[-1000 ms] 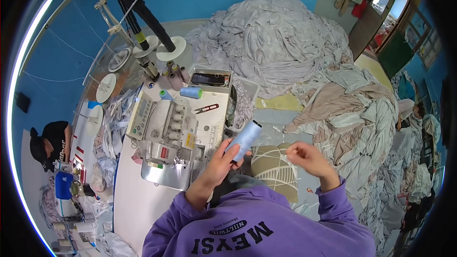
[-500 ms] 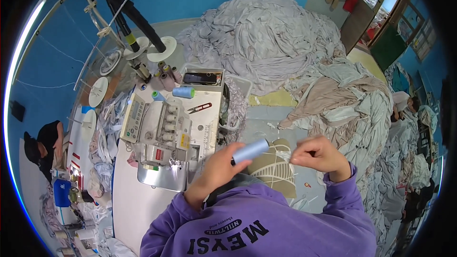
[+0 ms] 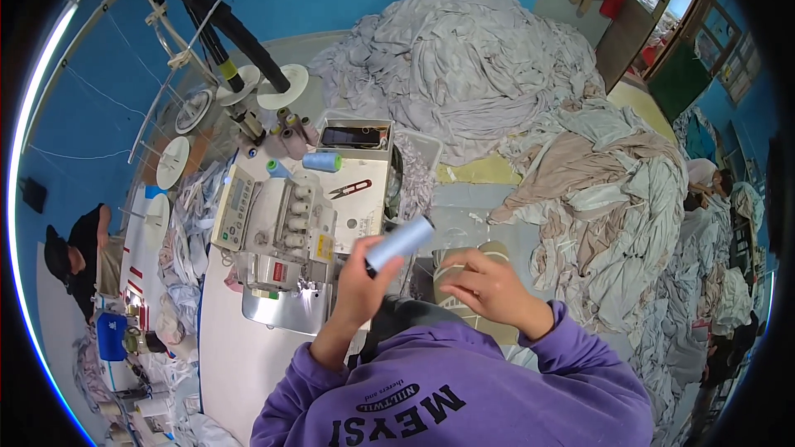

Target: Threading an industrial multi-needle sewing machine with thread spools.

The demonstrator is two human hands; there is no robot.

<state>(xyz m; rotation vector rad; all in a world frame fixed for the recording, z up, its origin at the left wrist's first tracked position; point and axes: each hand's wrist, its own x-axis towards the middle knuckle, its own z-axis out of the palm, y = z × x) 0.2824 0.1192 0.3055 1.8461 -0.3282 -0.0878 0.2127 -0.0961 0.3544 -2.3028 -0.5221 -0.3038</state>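
My left hand (image 3: 358,288) is wrapped round a thread spool (image 3: 401,245) wound with light blue thread, tilted with its far end up to the right. To the right of it is my right hand (image 3: 495,290), its fingers bent and drawn together; whatever they may pinch is too fine to make out. Below the right hand shows a khaki padded seat (image 3: 494,250) with pale straps, partly covered by that hand. An overlock sewing machine (image 3: 286,228) stands left of my left hand on a white table (image 3: 228,348).
Red-handled thread snips (image 3: 351,189), another blue spool (image 3: 321,161) and a tray (image 3: 364,149) holding a phone (image 3: 352,136) lie behind the machine. A large heap of grey fabric (image 3: 464,58) rises at the back. Another person (image 3: 83,252) is at far left.
My left hand has drawn the spool left and toward me. My right hand has moved left, closer to the spool, and now covers part of the seat.
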